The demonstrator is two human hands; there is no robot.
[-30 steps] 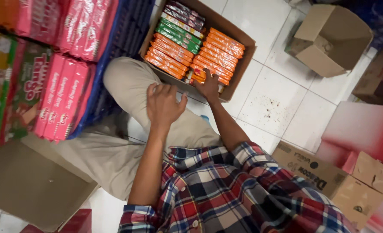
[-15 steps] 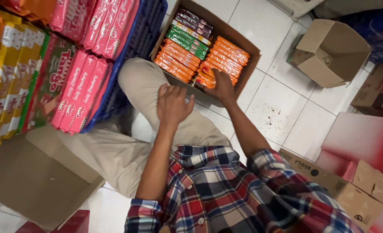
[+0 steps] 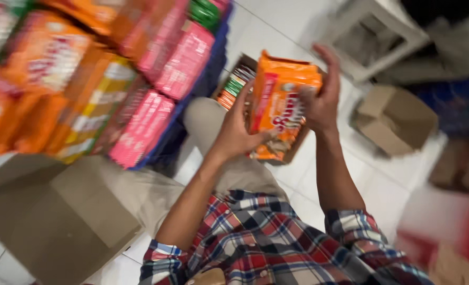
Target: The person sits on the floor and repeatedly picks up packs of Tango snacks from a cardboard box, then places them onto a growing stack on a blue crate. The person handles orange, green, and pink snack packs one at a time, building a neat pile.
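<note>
A person in a red, white and blue plaid shirt (image 3: 276,248) and beige trousers (image 3: 213,137) is sitting on a white tiled floor (image 3: 292,21), seen from above through a blurred, tilted view. Both bare hands are holding up a stack of glossy orange snack packets (image 3: 282,100) in front of the chest. The left hand (image 3: 237,134) is pressing against the stack's left and lower side, fingers spread and curled around it. The right hand (image 3: 321,97) is clasping the stack's right edge, with fingertips reaching over the top. So both hands are closed on the packets, which are lifted clear above an open brown cardboard box (image 3: 292,150) lying beyond the person's knee. Inside that box, rows of small orange and green packs (image 3: 231,89) are showing just left of the raised stack. To the left, a blue plastic crate (image 3: 192,111) is carrying upright pink packets (image 3: 144,126) and orange and yellow packets (image 3: 86,105). A flattened brown cardboard sheet (image 3: 55,221) is lying at lower left. A small empty cardboard box (image 3: 392,119) is sitting to the right, well apart from the hands.
</note>
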